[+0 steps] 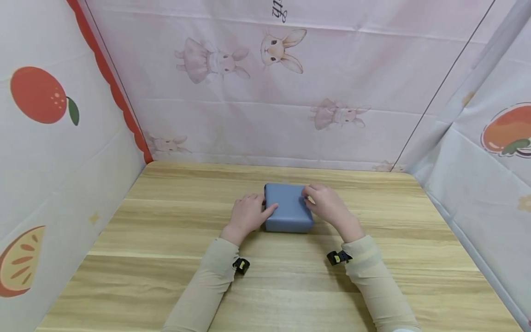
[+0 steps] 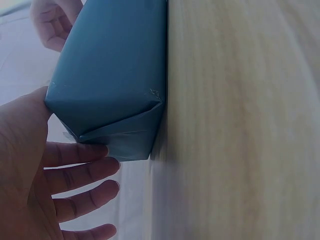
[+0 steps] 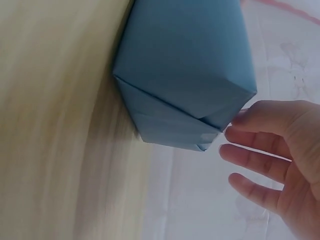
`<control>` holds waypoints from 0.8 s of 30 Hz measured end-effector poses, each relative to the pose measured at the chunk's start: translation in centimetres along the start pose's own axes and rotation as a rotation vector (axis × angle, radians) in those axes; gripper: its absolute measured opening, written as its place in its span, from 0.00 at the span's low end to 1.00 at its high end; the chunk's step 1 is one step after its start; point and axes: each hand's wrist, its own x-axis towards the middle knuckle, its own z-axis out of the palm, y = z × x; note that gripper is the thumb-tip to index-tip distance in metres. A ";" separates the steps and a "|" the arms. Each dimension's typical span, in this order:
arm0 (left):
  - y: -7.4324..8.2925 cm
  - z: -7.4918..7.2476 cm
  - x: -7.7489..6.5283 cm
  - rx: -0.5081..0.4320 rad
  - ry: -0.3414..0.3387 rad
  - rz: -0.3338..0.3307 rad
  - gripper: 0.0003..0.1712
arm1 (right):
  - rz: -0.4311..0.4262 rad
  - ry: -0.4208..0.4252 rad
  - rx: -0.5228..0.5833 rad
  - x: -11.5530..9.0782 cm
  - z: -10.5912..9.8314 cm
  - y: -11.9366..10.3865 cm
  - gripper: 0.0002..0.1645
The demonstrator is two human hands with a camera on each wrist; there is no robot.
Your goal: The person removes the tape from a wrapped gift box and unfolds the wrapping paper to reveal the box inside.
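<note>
A box wrapped in blue paper [image 1: 288, 207] lies on the wooden table between both hands. My left hand [image 1: 247, 214] holds its left end, the thumb on the top edge and the index finger against the folded end flap [image 2: 125, 132]. The other left fingers extend past the end, apart from the paper. At the opposite end, my right hand [image 1: 327, 205] pinches the upper edge of the folded paper [image 3: 165, 117] with thumb and index finger. A small shiny patch, seemingly clear tape [image 3: 209, 136], shows on that flap. The remaining right fingers are loosely bent.
Wood-grain tabletop [image 1: 166, 258] surrounds the box. A pink cloth printed with rabbits [image 1: 282, 83] hangs behind the table, and white fruit-printed cloths hang at left [image 1: 54, 161] and right [image 1: 477, 170]. Each wrist wears a small black strap device [image 1: 241, 265].
</note>
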 end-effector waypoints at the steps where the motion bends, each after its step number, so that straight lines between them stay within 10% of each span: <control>1: 0.0 0.0 0.0 -0.001 0.000 -0.002 0.33 | -0.002 0.001 0.001 0.0 0.1 0.0 0.07; 24: 0.1 -0.1 0.0 -0.013 -0.009 -0.012 0.31 | -0.031 0.037 -0.014 -0.1 0.5 0.4 0.07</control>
